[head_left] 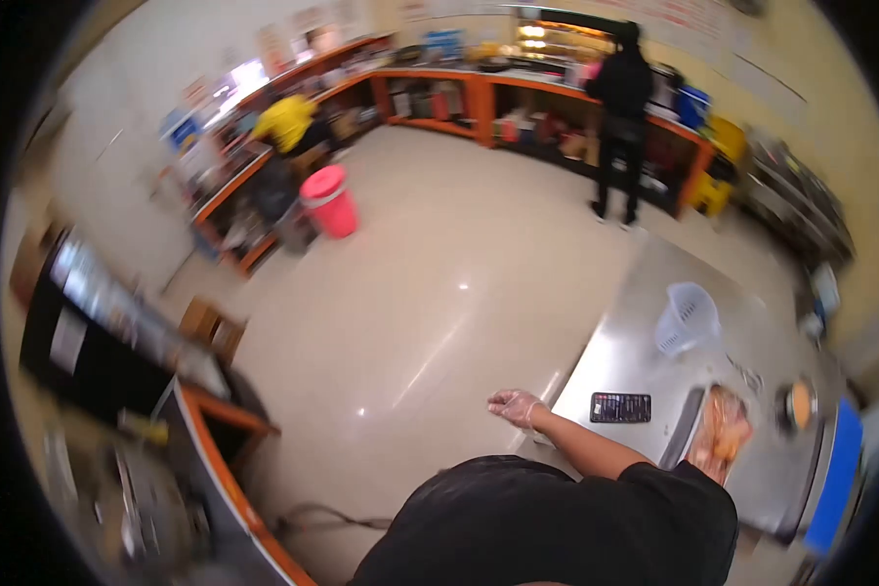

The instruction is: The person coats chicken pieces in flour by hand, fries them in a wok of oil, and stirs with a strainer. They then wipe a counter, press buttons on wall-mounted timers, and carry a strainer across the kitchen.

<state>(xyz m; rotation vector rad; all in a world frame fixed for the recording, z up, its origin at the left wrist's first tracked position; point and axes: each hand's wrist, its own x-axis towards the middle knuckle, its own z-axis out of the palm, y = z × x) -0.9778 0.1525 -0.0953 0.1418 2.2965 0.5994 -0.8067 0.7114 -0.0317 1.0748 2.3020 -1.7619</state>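
My right hand [520,407], in a clear plastic glove, is held out over the floor just left of the steel table [610,337]. Its fingers are loosely apart, and I see nothing in them. Nearest to it on the table lies a dark phone [621,407] with its screen lit. Farther right, what looks like raw meat in clear plastic [723,427] rests beside a dark grey bar or tray edge [683,427]. My left hand does not show.
A white perforated basket [689,319] and a round container [799,404] stand on the table. A pink lidded bin [330,201] is on the floor. One person in black [623,93] stands at the orange-edged counter; another in yellow [285,123] is at the left.
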